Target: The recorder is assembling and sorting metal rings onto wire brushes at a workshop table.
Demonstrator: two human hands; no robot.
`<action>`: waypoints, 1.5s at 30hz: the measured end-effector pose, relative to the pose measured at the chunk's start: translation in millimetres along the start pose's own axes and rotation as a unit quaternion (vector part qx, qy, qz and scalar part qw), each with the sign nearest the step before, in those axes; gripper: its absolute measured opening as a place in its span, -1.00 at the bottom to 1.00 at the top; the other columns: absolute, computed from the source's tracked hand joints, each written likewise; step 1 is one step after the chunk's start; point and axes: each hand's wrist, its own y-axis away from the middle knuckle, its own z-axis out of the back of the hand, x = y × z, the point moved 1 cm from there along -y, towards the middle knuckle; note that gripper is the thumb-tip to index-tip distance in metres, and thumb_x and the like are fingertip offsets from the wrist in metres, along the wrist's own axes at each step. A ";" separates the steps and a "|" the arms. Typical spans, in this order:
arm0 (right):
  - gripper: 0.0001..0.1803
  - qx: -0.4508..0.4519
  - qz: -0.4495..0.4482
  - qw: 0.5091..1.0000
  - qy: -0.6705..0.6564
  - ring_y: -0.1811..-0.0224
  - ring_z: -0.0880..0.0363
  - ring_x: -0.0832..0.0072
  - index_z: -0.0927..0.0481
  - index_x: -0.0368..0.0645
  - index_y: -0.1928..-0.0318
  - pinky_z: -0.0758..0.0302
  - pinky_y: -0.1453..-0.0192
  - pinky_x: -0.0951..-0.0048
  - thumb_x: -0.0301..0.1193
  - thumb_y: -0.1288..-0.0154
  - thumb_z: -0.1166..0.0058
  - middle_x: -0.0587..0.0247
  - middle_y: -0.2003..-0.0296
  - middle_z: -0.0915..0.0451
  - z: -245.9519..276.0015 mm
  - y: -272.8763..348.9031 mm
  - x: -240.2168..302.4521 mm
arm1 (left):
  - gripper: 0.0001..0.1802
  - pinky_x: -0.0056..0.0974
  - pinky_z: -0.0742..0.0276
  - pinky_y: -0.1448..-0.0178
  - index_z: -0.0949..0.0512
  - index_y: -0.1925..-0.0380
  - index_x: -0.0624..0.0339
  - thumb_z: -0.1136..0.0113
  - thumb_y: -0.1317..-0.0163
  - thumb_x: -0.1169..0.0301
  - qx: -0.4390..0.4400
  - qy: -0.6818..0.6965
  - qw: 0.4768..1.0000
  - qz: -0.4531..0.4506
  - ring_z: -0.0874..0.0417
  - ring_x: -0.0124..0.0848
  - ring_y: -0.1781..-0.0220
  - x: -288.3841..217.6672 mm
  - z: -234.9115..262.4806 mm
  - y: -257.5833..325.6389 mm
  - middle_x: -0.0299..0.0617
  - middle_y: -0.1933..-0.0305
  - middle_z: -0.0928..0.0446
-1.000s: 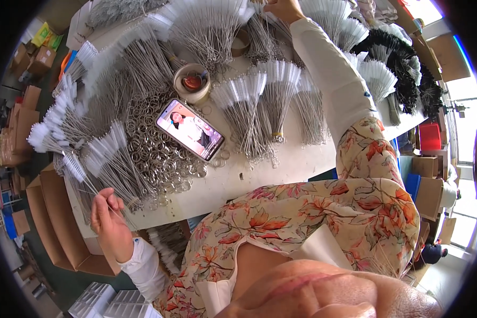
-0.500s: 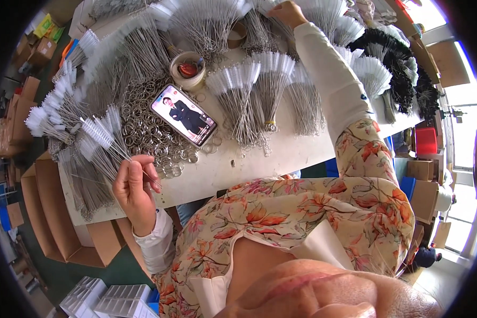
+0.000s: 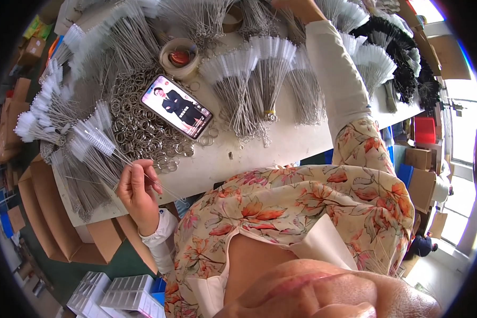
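Observation:
My left hand (image 3: 139,193) is closed on a few thin wire brushes (image 3: 96,137) near the left part of the table's front edge. Their white bristle ends point up and left, and the wire stems run through my fingers and stick out to the lower right. My right hand (image 3: 299,9) reaches to the far edge of the table among bundles of the same brushes; its fingers are cut off by the top of the picture. Loose metal split rings (image 3: 143,124) lie heaped beyond my left hand, partly beneath a phone (image 3: 177,107) with a lit screen.
A round tub (image 3: 167,59) with something red inside stands behind the phone. Several brush bundles (image 3: 270,79) lie across the table (image 3: 238,161), with black-bristled ones (image 3: 392,53) at the far right. Open cardboard boxes (image 3: 50,212) and white plastic drawers (image 3: 124,294) stand at the lower left.
My right hand has moved farther away, so its fingers have left the picture. My left hand still holds the brushes, and more of their stems now shows past the fingers. The view has shifted slightly.

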 end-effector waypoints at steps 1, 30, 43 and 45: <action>-0.88 0.003 0.002 1.000 -0.003 0.67 -0.38 0.62 -0.63 -0.16 0.52 -0.20 0.62 0.47 -0.38 0.00 -0.19 0.30 0.70 -0.48 14.6 0.6 2.0 | -0.72 -0.56 -0.24 0.61 -0.51 0.37 0.33 0.08 -0.35 0.34 -0.003 0.003 1.000 0.001 -0.33 -0.63 0.67 1.4 0.3 -1.2 -0.28 0.57 -0.40; -0.75 -0.166 -0.251 0.316 -0.900 0.36 -0.44 0.62 -0.52 -0.18 0.05 -0.40 0.28 0.55 -0.34 -0.35 0.05 0.36 0.22 -0.51 221.3 -23.6 227.3 | -0.85 -0.44 -0.47 0.45 -0.49 0.21 0.33 -0.09 -0.22 0.55 0.103 -0.178 0.908 -0.365 -0.56 -0.51 0.55 2.8 -145.9 -70.9 -0.22 0.49 -0.51; -0.77 -0.132 -0.296 -0.057 -0.944 0.45 -0.34 0.65 -0.43 -0.21 0.12 -0.40 0.25 0.63 -0.31 -0.40 0.14 0.51 0.48 -0.41 205.6 -22.3 271.0 | -0.65 -0.28 -0.48 0.00 -0.55 0.11 0.29 -0.29 -0.05 0.47 0.135 -0.303 0.790 -0.515 -0.48 -0.27 0.03 42.1 -92.3 -23.1 -0.03 -0.02 -0.35; -0.79 -0.057 -0.266 0.121 -0.955 0.42 -0.44 0.58 -0.48 -0.22 0.21 -0.39 0.26 0.61 -0.31 -0.36 0.07 0.45 0.49 -0.49 201.0 -8.5 255.6 | -0.51 -0.29 -0.47 -0.01 -0.45 -0.01 0.30 -0.31 -0.06 0.40 0.109 -0.290 0.816 -0.488 -0.45 -0.28 0.00 22.8 -71.8 -16.0 -0.04 -0.03 -0.34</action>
